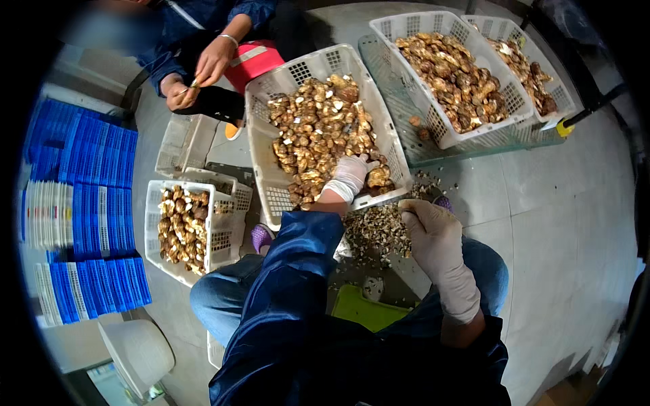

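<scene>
My left hand (348, 174), in a white glove, reaches into a large white plastic basket (263, 177) heaped with brown-capped, pale-stemmed mushrooms (315, 128). Its visible fingers stretch over the pile at the near right corner, beside a pale mushroom (379, 177). Gloved too, my right hand (433, 237) hovers above my right knee, outside the basket. Its fingers are curled closed, and whatever they hold is hidden. Below and between the hands, a heap of small mushroom trimmings (379, 233) lies on the floor.
Opposite, a person's hands (196, 78) handle a small item by a red stool (254, 64). Mushroom-filled baskets stand at far right (437, 111) and left (220, 216). Blue crates (105, 216) are stacked at left, near a white tub (139, 355). A green plastic piece (365, 308) lies between my legs.
</scene>
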